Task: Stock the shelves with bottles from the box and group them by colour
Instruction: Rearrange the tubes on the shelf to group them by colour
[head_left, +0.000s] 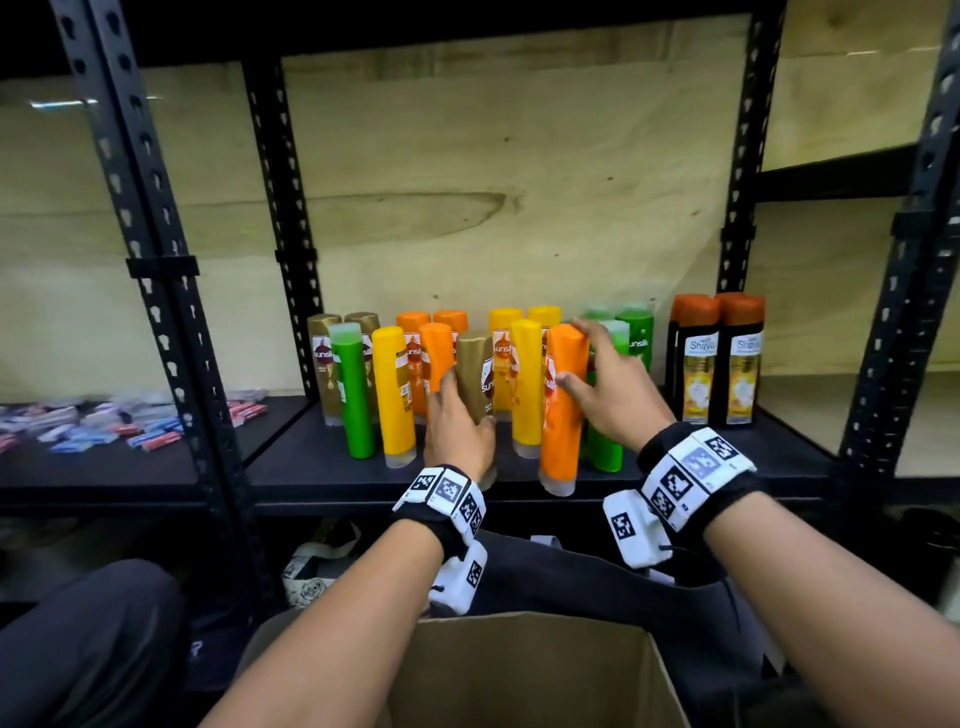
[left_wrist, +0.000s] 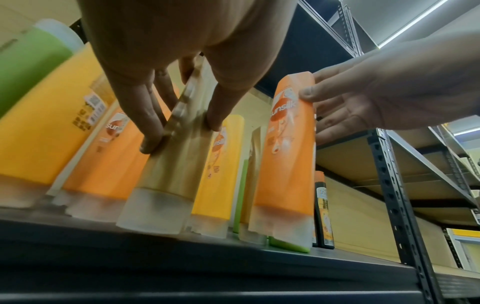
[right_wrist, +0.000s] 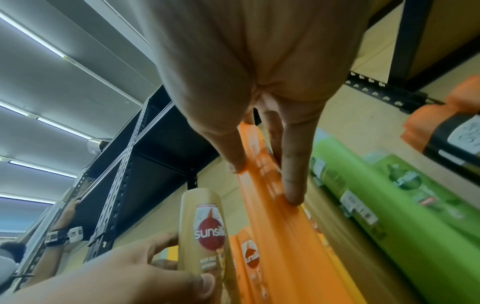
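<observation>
Black shelf carries upright coloured bottles

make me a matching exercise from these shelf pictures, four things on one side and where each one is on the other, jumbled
Column one:
1. gold plastic shampoo bottle
2. orange plastic shampoo bottle at the front
3. dark bottles with rust-orange caps
4. small red and blue packets

Column two:
A. lying on the neighbouring shelf to the left
B. held in the left hand
C. standing at the right end of the black metal shelf
D. held in the right hand

Pairs: 1-B, 2-D, 3-C, 4-A
</observation>
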